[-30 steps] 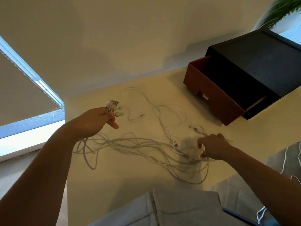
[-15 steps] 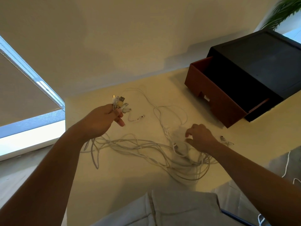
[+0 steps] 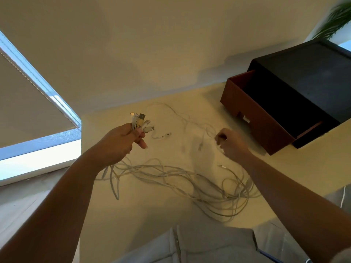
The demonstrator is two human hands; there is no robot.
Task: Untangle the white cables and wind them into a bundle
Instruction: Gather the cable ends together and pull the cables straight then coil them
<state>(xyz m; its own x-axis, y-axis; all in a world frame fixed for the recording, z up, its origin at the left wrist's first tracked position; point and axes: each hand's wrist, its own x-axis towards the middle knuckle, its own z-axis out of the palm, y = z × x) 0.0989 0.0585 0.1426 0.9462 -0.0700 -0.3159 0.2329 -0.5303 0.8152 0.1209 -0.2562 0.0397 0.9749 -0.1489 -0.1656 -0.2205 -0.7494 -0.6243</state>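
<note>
A tangle of white cables (image 3: 190, 179) sprawls over the cream table (image 3: 152, 215), with loops running from left to lower right. My left hand (image 3: 121, 143) is raised above the table and grips a bunch of cable plug ends (image 3: 139, 121) that stick up from its fingers. The cables hang down from that hand to the table. My right hand (image 3: 230, 143) is lifted at centre right, its fingers curled and pinching a thin white cable strand (image 3: 201, 141), which is blurred. A loose plug end (image 3: 165, 134) lies between the hands.
A dark box with an open reddish-brown drawer (image 3: 266, 118) stands at the back right of the table. A window with a blind (image 3: 28, 111) is on the left. Grey cloth (image 3: 209, 247) lies at the near edge. A green plant (image 3: 338, 19) shows at top right.
My left hand rose slightly with the plug ends. My right hand left the cable pile at lower right and moved up and away, lifting a thin strand.
</note>
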